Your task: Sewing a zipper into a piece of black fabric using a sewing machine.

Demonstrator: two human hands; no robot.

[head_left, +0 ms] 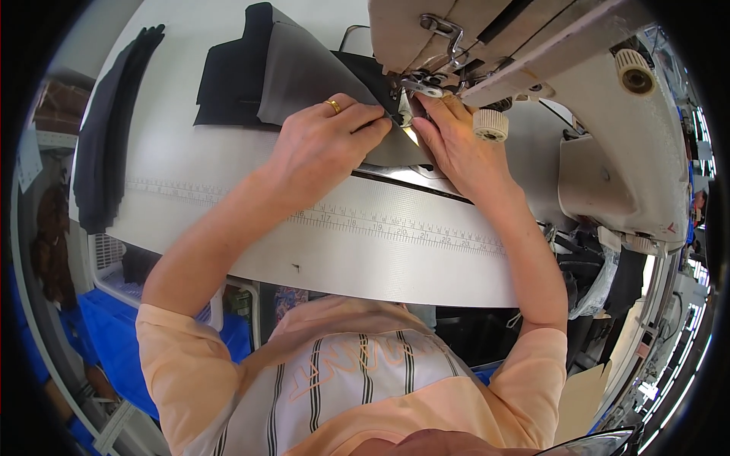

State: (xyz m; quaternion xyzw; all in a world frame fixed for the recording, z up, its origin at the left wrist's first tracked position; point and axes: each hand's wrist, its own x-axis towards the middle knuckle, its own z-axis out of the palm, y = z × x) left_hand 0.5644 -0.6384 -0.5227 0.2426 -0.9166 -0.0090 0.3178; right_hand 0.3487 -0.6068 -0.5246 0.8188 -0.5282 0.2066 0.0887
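Note:
A dark grey and black piece of fabric lies folded on the table, its right end running under the sewing machine. My left hand pinches the fabric's edge between thumb and fingers, just left of the needle area. Close beside the presser foot, my right hand presses on the fabric with its fingers stretched forward and thumb apart. The fingertips of that hand are partly hidden by the machine head. A small lamp lights the spot between both hands.
A stack of black fabric pieces hangs over the table's left side. A ruler scale runs along the white tabletop. Blue crates and a white basket stand below at left. The machine's body bounds the right.

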